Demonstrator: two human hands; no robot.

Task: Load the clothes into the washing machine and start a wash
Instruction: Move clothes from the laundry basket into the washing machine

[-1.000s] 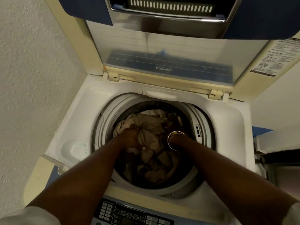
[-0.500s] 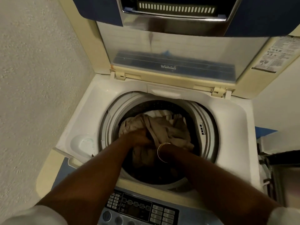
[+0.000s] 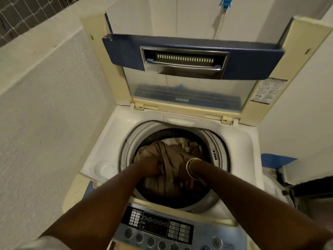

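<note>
A top-loading washing machine [image 3: 111,130] stands open with its lid [image 3: 191,56] folded up at the back. Beige and striped clothes [image 3: 169,154] fill the round drum [image 3: 129,147]. Both my arms reach into the drum. My left hand [image 3: 151,168] is closed on the beige cloth at the pile's left side. My right hand [image 3: 183,173], with a metal bangle [image 3: 191,167] on the wrist, is pressed into the cloth and mostly hidden by it. The control panel [image 3: 162,226] with buttons and knobs lies at the machine's near edge.
A rough plastered wall [image 3: 45,123] runs close along the left of the machine. A white wall stands behind and to the right. Something blue [image 3: 277,159] and a dark appliance edge [image 3: 306,192] sit at the right. A detergent recess [image 3: 106,168] is in the top's left corner.
The view has tilted up and back, showing the whole lid. Both hands have risen with the beige cloth, which now sits higher in the drum.
</note>
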